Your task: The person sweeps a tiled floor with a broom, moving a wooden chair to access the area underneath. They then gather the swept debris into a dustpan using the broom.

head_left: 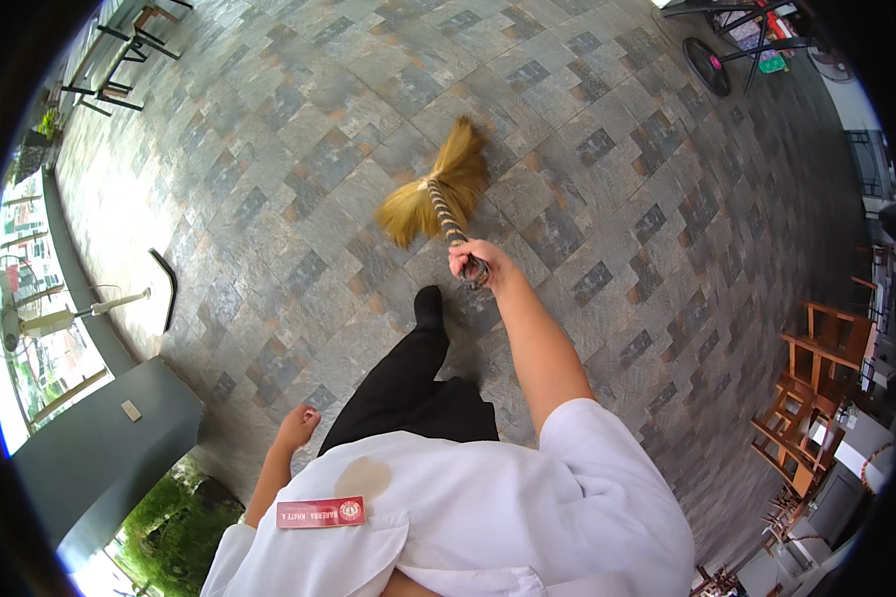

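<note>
Straw-yellow bristles [459, 159] are fanning out over grey patterned floor tiles [299, 199] at twelve o'clock, forming the head of a broom [441, 204]. Its spirally banded, dark-and-pale handle is running down toward the centre, where the right hand [480, 265] is gripping it near its end with closed fingers. The left hand [297, 428] is hanging near eight o'clock, beside the black trousers [398, 398]; its fingers are curling, but I cannot tell whether they are closing fully. One dark-clad foot [428, 308] is pointing toward the broom, just below the right hand. A standing fan [90, 310] is occupying nine o'clock, greenery [184, 532] is showing between seven and eight, and brown wooden chairs [806, 388] are clustering between three and four.
</note>
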